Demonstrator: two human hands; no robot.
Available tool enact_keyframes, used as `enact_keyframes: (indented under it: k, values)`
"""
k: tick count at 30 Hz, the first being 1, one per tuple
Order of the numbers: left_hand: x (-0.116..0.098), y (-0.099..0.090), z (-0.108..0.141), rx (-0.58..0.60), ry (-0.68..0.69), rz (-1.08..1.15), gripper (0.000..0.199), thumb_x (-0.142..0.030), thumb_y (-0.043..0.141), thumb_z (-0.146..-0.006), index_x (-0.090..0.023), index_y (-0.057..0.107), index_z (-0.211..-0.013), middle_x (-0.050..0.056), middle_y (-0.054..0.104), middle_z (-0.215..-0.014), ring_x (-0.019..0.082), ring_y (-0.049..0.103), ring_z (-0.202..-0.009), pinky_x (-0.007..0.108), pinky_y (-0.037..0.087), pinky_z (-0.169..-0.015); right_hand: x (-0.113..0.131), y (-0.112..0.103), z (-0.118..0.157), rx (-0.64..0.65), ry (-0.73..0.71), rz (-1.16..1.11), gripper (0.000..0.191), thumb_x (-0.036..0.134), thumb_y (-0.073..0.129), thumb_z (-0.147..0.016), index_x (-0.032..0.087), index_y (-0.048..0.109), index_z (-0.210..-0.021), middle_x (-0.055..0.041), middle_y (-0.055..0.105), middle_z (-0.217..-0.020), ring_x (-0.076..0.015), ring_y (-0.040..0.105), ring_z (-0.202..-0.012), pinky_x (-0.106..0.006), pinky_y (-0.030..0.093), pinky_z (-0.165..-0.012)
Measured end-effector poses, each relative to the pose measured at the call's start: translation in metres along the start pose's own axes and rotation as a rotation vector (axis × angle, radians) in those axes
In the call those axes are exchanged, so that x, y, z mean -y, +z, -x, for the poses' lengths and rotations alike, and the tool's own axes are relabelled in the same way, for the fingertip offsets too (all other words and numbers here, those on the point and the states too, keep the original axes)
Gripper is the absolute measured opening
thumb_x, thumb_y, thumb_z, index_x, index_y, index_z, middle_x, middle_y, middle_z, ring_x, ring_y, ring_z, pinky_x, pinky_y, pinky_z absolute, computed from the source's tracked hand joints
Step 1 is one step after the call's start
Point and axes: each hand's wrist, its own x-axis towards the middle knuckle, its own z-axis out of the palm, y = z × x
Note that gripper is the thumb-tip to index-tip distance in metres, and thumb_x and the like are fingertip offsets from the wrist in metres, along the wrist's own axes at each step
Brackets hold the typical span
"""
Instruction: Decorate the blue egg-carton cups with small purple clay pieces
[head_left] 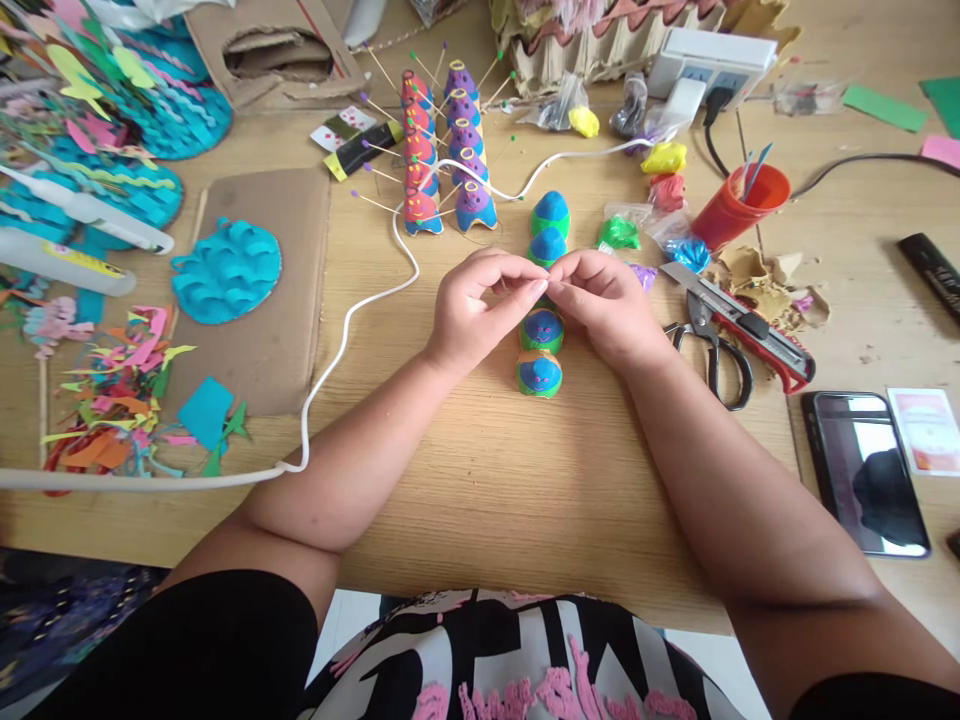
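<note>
My left hand (491, 305) and my right hand (600, 300) meet at the fingertips, both closed in a pinch. Whatever lies between the fingers is too small to make out. Below and behind them runs a row of blue-and-green egg-carton bumps (540, 377), its middle hidden by my hands. The two nearest bumps carry small pink eyes and a mouth. To the right of the row lie bags of green clay (619, 233), blue clay (687, 254) and purple clay (643, 276), the purple partly behind my right hand.
Red and purple egg-carton caterpillars (421, 190) with pin-like sticks stand behind. A white cord (346, 330) crosses the left side. Scissors (712, 350), a box cutter (750, 325), a red cup (742, 205) and a phone (866, 470) are at right. Paper scraps (112, 410) and cardboard (255, 370) lie left.
</note>
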Motion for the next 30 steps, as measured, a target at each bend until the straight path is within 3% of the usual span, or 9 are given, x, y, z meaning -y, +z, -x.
enact_keyframes:
  k: [9, 14, 18, 23, 30]
  values:
    - [-0.007, -0.001, -0.001, -0.007, -0.139, -0.03, 0.043, -0.069, 0.071, -0.106, -0.027, 0.082, -0.098, 0.003, 0.082, -0.096, 0.018, 0.076, -0.089, 0.036, 0.065, -0.083, 0.006, 0.003, 0.002, -0.001, 0.033, 0.036, 0.053, 0.071, 0.096, -0.078, 0.025, 0.07, -0.087, 0.0033, 0.057, -0.073, -0.0134, 0.049, -0.069, -0.029, 0.044, -0.061]
    - [-0.006, 0.0, -0.001, -0.028, -0.179, -0.002, 0.048, -0.074, 0.069, -0.105, -0.028, 0.081, -0.099, 0.003, 0.082, -0.097, 0.018, 0.077, -0.091, 0.036, 0.065, -0.083, 0.008, 0.003, 0.003, -0.014, 0.043, 0.044, 0.045, 0.064, 0.092, -0.084, 0.025, 0.07, -0.087, 0.0037, 0.053, -0.07, -0.0131, 0.045, -0.065, -0.028, 0.04, -0.056]
    - [-0.002, 0.0, 0.0, -0.034, -0.197, 0.02, 0.046, -0.071, 0.072, -0.104, -0.027, 0.082, -0.1, 0.003, 0.084, -0.099, 0.018, 0.077, -0.089, 0.035, 0.066, -0.082, 0.002, -0.002, 0.001, -0.132, 0.013, 0.063, 0.039, 0.061, 0.086, -0.092, 0.025, 0.068, -0.088, 0.0042, 0.05, -0.068, -0.0125, 0.043, -0.061, -0.028, 0.038, -0.054]
    - [0.01, 0.002, 0.002, -0.063, -0.231, 0.03, 0.039, -0.065, 0.073, -0.106, -0.027, 0.082, -0.103, 0.002, 0.084, -0.099, 0.016, 0.077, -0.086, 0.033, 0.066, -0.08, -0.008, -0.01, -0.006, -0.327, -0.061, 0.079, 0.047, 0.071, 0.085, -0.092, 0.028, 0.067, -0.095, 0.004, 0.05, -0.071, -0.0127, 0.044, -0.062, -0.027, 0.042, -0.054]
    - [0.016, 0.004, 0.001, -0.087, -0.264, 0.051, 0.035, -0.06, 0.075, -0.106, -0.026, 0.082, -0.102, 0.003, 0.085, -0.099, 0.016, 0.078, -0.088, 0.032, 0.067, -0.08, -0.02, -0.016, -0.01, -0.328, -0.074, 0.14, 0.054, 0.079, 0.083, -0.088, 0.028, 0.066, -0.098, 0.0005, 0.06, -0.08, -0.0152, 0.054, -0.071, -0.029, 0.047, -0.057]
